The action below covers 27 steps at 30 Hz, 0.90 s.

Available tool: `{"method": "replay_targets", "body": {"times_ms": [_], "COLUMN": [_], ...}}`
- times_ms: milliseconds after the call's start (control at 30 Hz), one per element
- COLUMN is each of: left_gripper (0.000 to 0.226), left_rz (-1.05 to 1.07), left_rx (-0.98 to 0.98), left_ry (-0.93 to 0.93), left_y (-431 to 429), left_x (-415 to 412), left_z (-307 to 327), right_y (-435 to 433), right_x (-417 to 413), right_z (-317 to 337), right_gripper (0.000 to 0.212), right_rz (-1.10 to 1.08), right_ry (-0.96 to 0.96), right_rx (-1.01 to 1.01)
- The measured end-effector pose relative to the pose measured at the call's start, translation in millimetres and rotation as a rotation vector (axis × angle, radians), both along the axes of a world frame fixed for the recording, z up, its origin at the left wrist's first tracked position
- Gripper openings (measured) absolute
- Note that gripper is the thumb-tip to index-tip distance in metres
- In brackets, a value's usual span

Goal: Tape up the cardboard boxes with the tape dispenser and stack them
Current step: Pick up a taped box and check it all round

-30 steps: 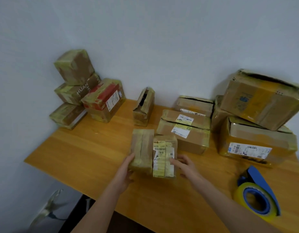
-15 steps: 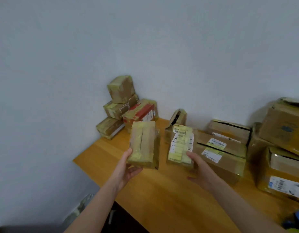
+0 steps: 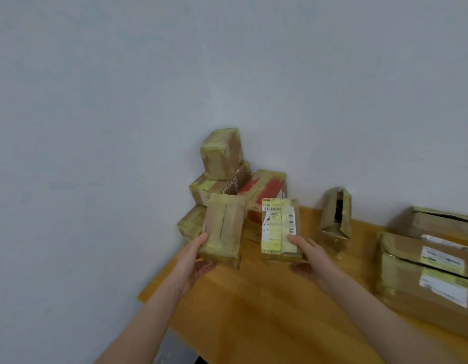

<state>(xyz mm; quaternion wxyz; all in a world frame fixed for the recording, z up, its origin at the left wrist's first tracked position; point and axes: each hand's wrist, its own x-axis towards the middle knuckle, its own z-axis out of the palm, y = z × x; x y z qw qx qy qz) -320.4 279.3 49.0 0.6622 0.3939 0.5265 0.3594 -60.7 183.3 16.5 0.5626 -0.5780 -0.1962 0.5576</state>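
Two taped boxes hang above the table's left edge, plain box gripped in left hand, labelled box in right hand; stacking appears underway, needing level seats on the far-left-corner stack.

"HUAN" on the side of the stacked box; "502…" atop the labelled box.

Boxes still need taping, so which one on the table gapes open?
The small upright box standing right of the right hand: flaps parted on a dark gap.
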Motion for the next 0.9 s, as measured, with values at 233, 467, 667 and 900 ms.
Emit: {"method": "replay_targets", "body": {"times_ms": [233,467,667,900], "left_gripper": [0.037,0.048,0.047,0.043], "left_rz": [-0.206,-0.259,-0.349,-0.564], "left_rx": [-0.109,-0.144,-0.018,0.637], "left_ry": [0.086,0.124,0.376,1.037], "left_y": [91.8,125.0,138.7,175.8], "left_x": [-48.7,-55.1,-43.1,-36.3], "left_z": [-33.4,-50.5,-52.1,-60.4], "right_y": [65.9,92.4,113.1,144.4], "right_x": [-71.2,-93.8,-105.6,-123.0], "right_z": [-32.2,-58.0,-72.0,-80.8], "right_gripper": [0.076,0.064,0.058,0.052], "right_rz": [0.005,-0.085,-0.151,-0.084], "right_ry": [-0.031,-0.002,0.024,-0.26], "right_rx": [-0.14,-0.253,-0.309,-0.456]}}
